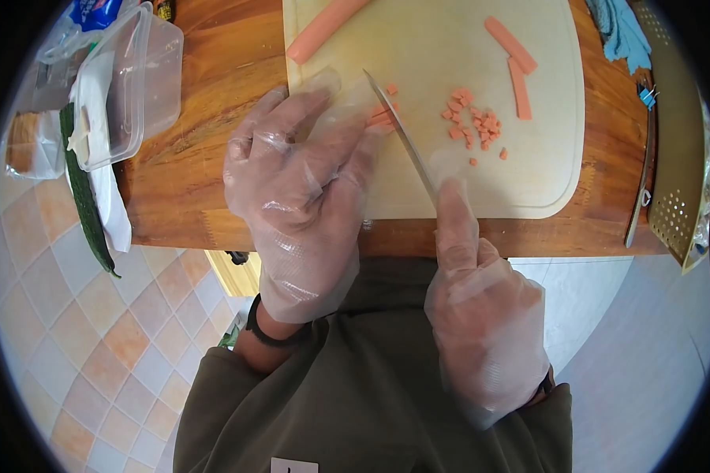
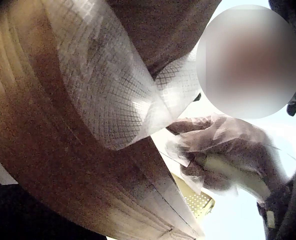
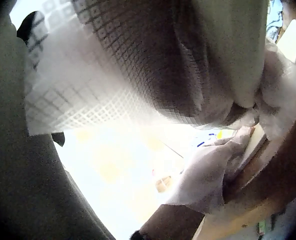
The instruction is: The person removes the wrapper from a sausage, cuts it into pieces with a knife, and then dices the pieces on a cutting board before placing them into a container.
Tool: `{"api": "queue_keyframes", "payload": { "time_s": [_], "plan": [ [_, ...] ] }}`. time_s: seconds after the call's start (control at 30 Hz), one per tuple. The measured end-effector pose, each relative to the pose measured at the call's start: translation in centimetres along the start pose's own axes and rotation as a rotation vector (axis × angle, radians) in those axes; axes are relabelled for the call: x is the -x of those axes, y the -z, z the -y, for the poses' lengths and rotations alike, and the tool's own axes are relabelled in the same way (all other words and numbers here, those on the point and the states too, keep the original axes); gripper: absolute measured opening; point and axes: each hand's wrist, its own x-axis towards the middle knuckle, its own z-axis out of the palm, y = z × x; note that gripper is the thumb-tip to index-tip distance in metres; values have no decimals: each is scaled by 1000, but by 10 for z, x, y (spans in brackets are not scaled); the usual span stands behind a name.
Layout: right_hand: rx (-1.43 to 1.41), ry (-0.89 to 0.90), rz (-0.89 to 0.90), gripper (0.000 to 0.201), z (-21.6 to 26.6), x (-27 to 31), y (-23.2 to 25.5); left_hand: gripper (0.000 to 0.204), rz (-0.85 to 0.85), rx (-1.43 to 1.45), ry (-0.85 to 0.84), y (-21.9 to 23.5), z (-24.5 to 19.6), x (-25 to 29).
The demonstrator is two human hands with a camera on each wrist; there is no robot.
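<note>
Both hands wear clear plastic gloves. My right hand [image 1: 485,315] grips a kitchen knife [image 1: 406,142], its index finger stretched along the top of the blade. In the right wrist view the pale knife handle [image 3: 235,45] shows within the grip. My left hand [image 1: 304,173] is bent over the cutting board [image 1: 418,197], its fingers holding thin sausage strips [image 1: 380,118] mostly hidden beneath them. The blade lies right beside those strips. Small diced sausage [image 1: 473,122] sits right of the blade, with longer sausage pieces [image 1: 521,83] above it. A thick sausage length [image 1: 323,31] lies at the far left.
On the left are a clear plastic container [image 1: 154,87] and a cucumber [image 1: 87,197] on white paper. A perforated tray [image 1: 678,158], a blue cloth [image 1: 619,35] and a long thin metal utensil [image 1: 643,181] lie along the right side of the wooden table [image 1: 205,158].
</note>
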Motion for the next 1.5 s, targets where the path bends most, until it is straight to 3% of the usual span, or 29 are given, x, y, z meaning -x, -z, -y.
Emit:
{"api": "queue_keyframes", "payload": {
  "time_s": [0.13,0.2,0.27,0.33,0.5,0.57,0.77,0.87,0.93,1.03,1.1,1.17,1.23,1.5],
  "plan": [
    [-64,-84,85,75,4,-5,6,26,81,32,38,5,-2,2],
    [-75,-83,90,75,4,-7,7,24,34,31,17,0,0,1],
    [25,-66,119,75,7,-8,8,22,-15,29,-5,0,0,1],
    [73,-66,124,75,11,-9,8,26,71,33,-7,5,-1,1],
    [126,-78,135,74,6,-8,10,26,82,21,-12,9,-2,-1],
    [-248,-129,80,74,0,-5,6,26,104,-4,-24,10,-2,-2],
    [-225,-116,83,72,0,-5,10,24,-2,3,-39,2,0,-1],
    [-277,-104,88,70,-3,-4,11,31,48,44,0,7,1,0],
    [-226,-65,44,75,-5,-4,5,34,161,197,132,13,2,-2],
    [-112,-3,-13,83,-6,-2,-1,35,36,238,267,16,-5,6],
    [-50,21,-24,83,-5,-1,1,35,73,197,233,19,-4,7],
    [-199,-67,55,68,0,-4,10,36,108,155,201,20,-2,8],
    [-192,-71,54,69,1,-4,8,32,96,110,122,17,1,8],
    [-98,-91,114,75,4,-7,5,24,66,134,78,11,5,7]
  ]
}}
